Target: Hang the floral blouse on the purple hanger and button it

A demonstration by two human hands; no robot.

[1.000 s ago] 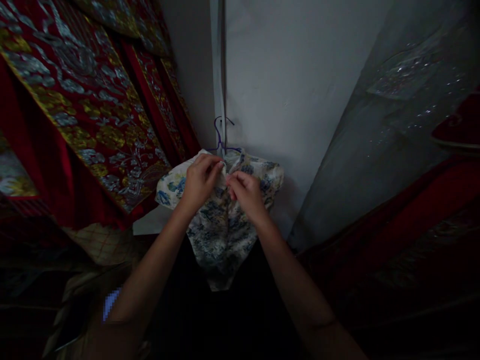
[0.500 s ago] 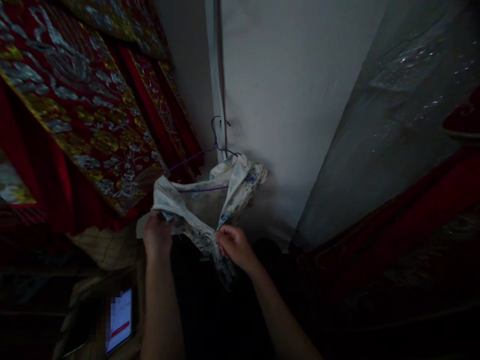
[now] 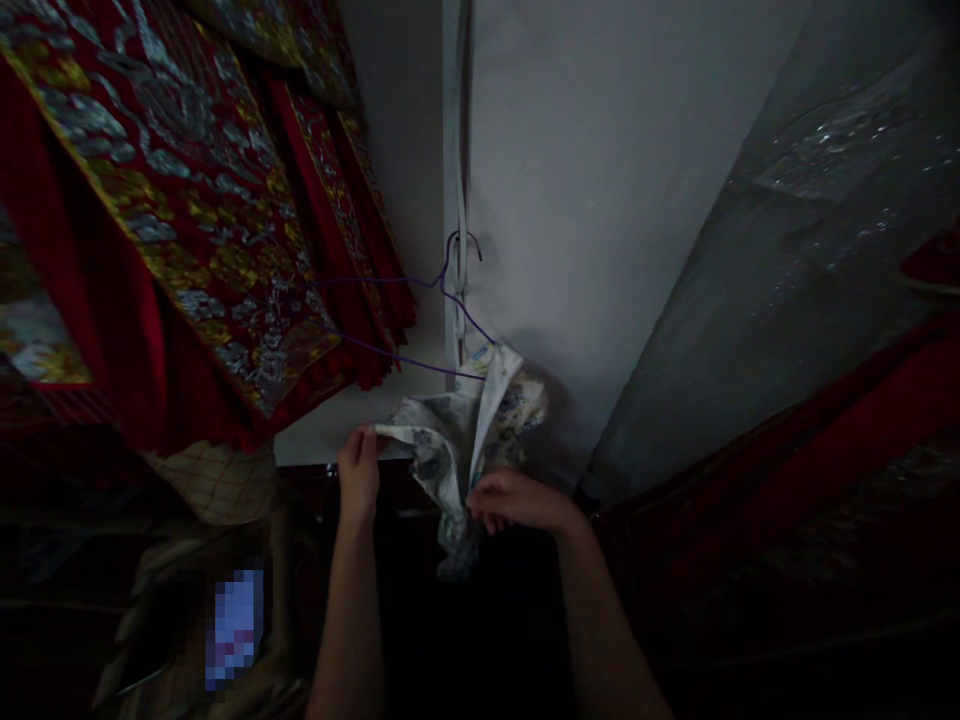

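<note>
A white shirt (image 3: 514, 405) with a blue floral print hangs by one shoulder from the right side of a thin purple hanger (image 3: 397, 356). The hanger's left arm is bare and tilted up. My left hand (image 3: 360, 470) pinches the shirt's loose left edge and holds it out to the side. Lower down, my right hand (image 3: 514, 500) has its fingers closed at the shirt's front edge. The lower part of the shirt bunches together and drops into shadow below my hands.
Red cloth with gold and silver embroidery (image 3: 217, 230) hangs at the left. A white strap (image 3: 460, 150) runs down the pale wall (image 3: 600, 180) to the hanger's hook. Clear plastic sheeting (image 3: 795, 230) covers the right side. A lit phone (image 3: 236, 630) lies at lower left.
The shirt's left shoulder has come off the hanger, and the hanger has swung up on that side. Both hands moved down and apart, the left one drawing the fabric leftward.
</note>
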